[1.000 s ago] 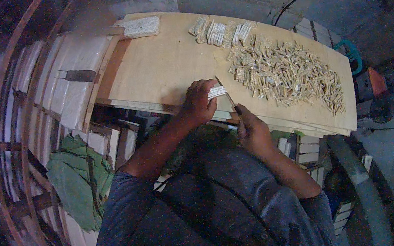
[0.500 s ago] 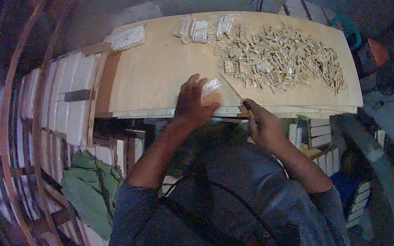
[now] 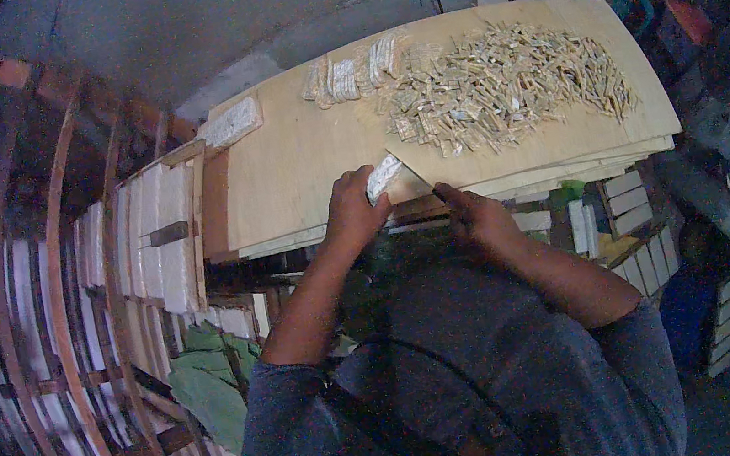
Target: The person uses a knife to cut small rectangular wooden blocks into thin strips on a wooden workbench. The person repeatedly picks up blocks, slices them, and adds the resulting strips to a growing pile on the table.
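My left hand (image 3: 356, 211) is closed round a small whitish block (image 3: 383, 177) near the front edge of a pale wooden board (image 3: 282, 160). The block's surface looks ridged, but its material is hard to make out. In my right hand (image 3: 479, 220) is a knife (image 3: 414, 173) with a long thin blade. The blade slants up and left, its tip at the far right end of the block; whether it touches is unclear. Just beyond the knife, a broad pile of short tan strips (image 3: 508, 85) spreads over the board's right half.
White corded bundles (image 3: 345, 78) lie along the board's far edge, with another white slab (image 3: 233, 122) at its far left. Racks of white panels (image 3: 157, 228) stand to the left, beside wooden poles (image 3: 60, 222). Green cloth (image 3: 208, 368) hangs low left.
My left hand has gone from spread fingers to a grip on the whitish block. The knife has come across to the block's right end. The whole view has shifted somewhat.
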Demonstrator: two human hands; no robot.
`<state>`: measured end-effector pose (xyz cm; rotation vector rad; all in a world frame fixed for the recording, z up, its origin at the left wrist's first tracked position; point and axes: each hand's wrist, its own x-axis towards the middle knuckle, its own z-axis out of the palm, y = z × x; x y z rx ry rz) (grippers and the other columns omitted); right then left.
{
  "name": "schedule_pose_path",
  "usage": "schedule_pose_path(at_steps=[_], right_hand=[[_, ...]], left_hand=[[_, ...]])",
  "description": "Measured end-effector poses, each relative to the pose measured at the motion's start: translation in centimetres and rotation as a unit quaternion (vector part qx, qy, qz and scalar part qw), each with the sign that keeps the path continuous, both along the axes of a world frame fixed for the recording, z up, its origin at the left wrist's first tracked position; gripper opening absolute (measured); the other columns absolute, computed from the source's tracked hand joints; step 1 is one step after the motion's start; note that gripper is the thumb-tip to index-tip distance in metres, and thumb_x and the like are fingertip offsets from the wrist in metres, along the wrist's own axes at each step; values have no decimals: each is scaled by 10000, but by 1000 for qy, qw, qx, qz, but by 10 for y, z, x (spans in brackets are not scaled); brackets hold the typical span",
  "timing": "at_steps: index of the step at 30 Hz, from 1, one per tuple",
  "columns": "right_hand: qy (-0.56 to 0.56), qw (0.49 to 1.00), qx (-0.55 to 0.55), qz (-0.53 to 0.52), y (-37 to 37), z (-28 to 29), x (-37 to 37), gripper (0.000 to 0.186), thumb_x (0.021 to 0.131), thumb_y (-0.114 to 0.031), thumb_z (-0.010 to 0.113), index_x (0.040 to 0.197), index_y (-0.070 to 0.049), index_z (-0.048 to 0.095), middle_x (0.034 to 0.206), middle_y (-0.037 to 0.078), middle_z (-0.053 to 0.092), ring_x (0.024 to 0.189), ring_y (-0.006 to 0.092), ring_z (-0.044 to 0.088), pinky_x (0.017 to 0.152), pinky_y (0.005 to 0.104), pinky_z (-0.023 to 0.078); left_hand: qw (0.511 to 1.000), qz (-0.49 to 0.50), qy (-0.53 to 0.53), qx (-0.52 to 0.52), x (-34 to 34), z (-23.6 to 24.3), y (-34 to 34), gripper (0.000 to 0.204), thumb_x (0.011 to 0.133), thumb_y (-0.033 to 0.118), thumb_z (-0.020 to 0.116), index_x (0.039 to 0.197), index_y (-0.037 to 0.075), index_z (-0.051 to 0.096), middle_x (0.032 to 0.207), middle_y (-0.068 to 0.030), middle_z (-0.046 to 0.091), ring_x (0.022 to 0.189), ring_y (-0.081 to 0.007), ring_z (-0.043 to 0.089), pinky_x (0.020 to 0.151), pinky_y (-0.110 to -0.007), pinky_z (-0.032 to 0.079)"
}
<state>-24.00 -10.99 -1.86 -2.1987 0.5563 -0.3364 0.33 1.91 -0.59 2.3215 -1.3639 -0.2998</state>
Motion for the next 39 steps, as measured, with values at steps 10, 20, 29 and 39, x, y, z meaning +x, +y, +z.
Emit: schedule_pose_path(at_steps=[10,20,29,39], right_hand=[[3,1000,30,-10,-3,-3,-6,602,936,-117,620,1527,-100,507,1188,268,708,1053,445,714,910,500,574],[36,997,-74,-9,-1,-8,-6,665,929,-100,628,1571,-160,468,1067,242,691,825,421,715,712,502,585],[92,990,-104,23,2,0,32,737,930,-122,662,1611,-197,391,1014,230,676,841,448,703,705,538,584],[52,995,-77,31,-2,0,9,718,941,-157,676,1602,-188,398,1061,234,689,890,439,701,763,543,581]], left_hand=[[997,-39,-51,-45,0,-8,-18,572,831,247,807,1321,14,627,1209,-229,669,1147,-433,612,1012,-501,511],[969,-148,-136,-146,-1,-1,-17,316,867,133,756,1159,32,694,1074,-173,675,1034,-381,619,912,-481,529],[966,-159,-136,-148,-2,-5,-19,211,880,62,719,1088,25,708,1026,-152,656,976,-369,616,868,-468,534],[974,-149,-135,-103,-7,7,-22,268,877,78,708,1141,34,696,1064,-150,635,1005,-369,606,867,-478,543]])
